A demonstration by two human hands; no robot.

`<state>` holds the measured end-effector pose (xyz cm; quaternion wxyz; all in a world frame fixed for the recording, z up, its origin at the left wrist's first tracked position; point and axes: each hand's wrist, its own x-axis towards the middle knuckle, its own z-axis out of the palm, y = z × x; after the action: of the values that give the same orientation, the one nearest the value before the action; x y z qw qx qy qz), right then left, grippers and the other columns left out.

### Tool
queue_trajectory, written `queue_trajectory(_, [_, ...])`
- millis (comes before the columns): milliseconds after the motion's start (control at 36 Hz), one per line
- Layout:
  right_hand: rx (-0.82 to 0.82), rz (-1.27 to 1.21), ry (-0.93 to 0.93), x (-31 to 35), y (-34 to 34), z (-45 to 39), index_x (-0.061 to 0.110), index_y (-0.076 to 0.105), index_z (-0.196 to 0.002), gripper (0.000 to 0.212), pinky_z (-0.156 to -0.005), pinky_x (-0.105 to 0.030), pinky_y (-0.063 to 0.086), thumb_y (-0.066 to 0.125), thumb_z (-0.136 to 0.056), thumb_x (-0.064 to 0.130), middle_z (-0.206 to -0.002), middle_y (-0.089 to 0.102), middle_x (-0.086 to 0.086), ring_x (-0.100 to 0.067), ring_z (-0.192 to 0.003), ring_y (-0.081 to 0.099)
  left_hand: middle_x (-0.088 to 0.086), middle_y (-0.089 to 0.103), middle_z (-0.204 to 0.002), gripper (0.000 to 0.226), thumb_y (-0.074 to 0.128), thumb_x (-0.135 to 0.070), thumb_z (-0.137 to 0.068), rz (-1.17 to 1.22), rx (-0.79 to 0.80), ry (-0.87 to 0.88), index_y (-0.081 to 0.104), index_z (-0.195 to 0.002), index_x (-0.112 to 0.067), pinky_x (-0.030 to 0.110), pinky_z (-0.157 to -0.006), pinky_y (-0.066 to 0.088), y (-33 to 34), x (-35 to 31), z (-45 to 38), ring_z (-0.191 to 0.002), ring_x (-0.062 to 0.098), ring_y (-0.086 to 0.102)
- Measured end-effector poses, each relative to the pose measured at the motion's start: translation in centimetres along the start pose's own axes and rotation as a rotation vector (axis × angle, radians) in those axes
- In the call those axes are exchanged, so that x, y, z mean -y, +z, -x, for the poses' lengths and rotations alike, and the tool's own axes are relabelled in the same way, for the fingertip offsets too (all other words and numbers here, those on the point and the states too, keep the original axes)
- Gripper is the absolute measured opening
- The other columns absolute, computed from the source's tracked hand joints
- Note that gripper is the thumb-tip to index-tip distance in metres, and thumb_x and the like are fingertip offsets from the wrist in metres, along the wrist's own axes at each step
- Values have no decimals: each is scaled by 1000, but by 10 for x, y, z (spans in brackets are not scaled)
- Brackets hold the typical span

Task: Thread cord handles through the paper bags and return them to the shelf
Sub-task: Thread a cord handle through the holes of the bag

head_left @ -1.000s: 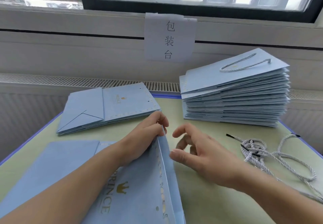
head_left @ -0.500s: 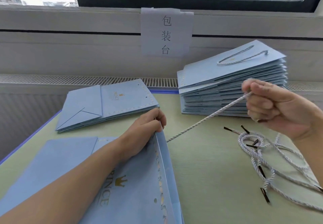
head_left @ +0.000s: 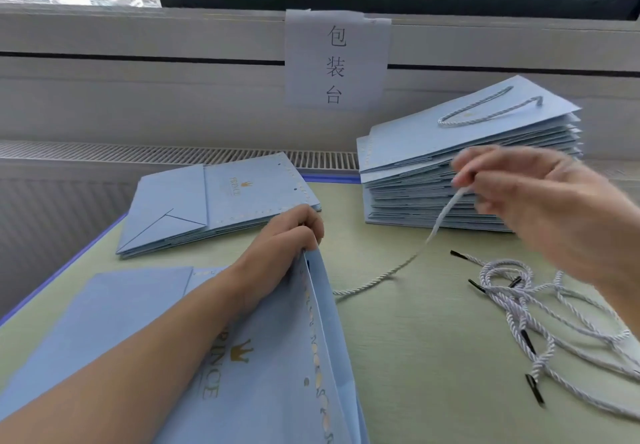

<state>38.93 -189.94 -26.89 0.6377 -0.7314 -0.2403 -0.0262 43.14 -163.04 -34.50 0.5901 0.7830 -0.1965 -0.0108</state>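
Head view, only cam. The left hand (head_left: 280, 246), centre frame, pinches the top edge of the open paper bag (head_left: 277, 374) that fills the lower left, lifting its near panel off the tabletop (head_left: 415, 357). The right hand (head_left: 540, 201), right of centre and blurred, has thumb and fingers closed on one end of a cord (head_left: 415, 256); grip looks like a pinch, fingertips not sharp.

Key relation: the cord's long axis runs diagonally from the right hand down-left across the tabletop, far end lying just beside the bag's raised edge, below the left hand. Whether that end is through a hole can't be told; it disappears at the edge. So the bag mouth sits lower-left of the right grip, and the left hand is much nearer the holes.

Likely next: feed or pull along that diagonal, w/ the left hand steadying the panel.

Loose cords (head_left: 519, 305) tangle at lower right. Finished stack (head_left: 467, 173) w/ handles upper right; unthreaded pile (head_left: 214, 204) upper left of centre.
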Motion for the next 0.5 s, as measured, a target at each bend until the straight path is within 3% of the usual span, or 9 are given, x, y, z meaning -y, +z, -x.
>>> queue_trajectory(56, [139, 213, 62, -8, 31, 7, 25, 77, -74, 21, -74, -22, 46, 79, -60, 40, -95, 67, 5, -13, -88, 61, -13, 45, -64, 24, 44, -20, -59, 39, -23, -24, 50, -79, -8, 25, -61, 30, -4, 0, -1, -64, 9, 37])
queue_trajectory(111, [279, 289, 152, -19, 59, 14, 28, 77, -77, 9, -63, -25, 43, 69, -73, 29, -80, 69, 4, -13, -69, 57, -9, 45, -64, 26, 45, -19, -58, 60, -40, -39, 50, -80, -8, 31, -62, 28, -7, 0, 0, -66, 14, 36])
queue_trajectory(167, [365, 310, 244, -28, 81, 21, 26, 76, -79, 16, -58, -18, 40, 64, -78, 16, -69, 68, 5, -2, -61, 53, -9, 45, -63, 25, 45, -19, -57, 74, -46, -45, 51, -79, -9, 33, -63, 27, -7, -1, 0, -66, 15, 35])
queue_trajectory(250, [395, 199, 314, -35, 102, 30, 18, 70, -84, 18, -57, -14, 39, 60, -83, 4, -70, 68, 1, -5, -61, 52, -9, 45, -63, 23, 45, -19, -57, 85, -44, -44, 50, -77, -10, 34, -63, 27, -7, -1, 1, -66, 15, 35])
queue_trajectory(417, [377, 24, 366, -35, 119, 39, 8, 67, -80, 6, -55, -18, 39, 62, -79, 6, -72, 68, -1, -11, -61, 53, -6, 45, -65, 22, 45, -18, -57, 85, -41, -56, 50, -77, -10, 34, -62, 27, -7, 0, -1, -64, 15, 36])
queue_trajectory(500, [321, 68, 333, -29, 121, 39, 17, 71, -73, 13, -52, -14, 36, 72, -79, 7, -63, 59, 15, -2, -51, 45, 3, 45, -72, 23, 45, -17, -57, 103, -43, -58, 50, -78, -10, 34, -62, 28, -6, -1, -1, -64, 16, 36])
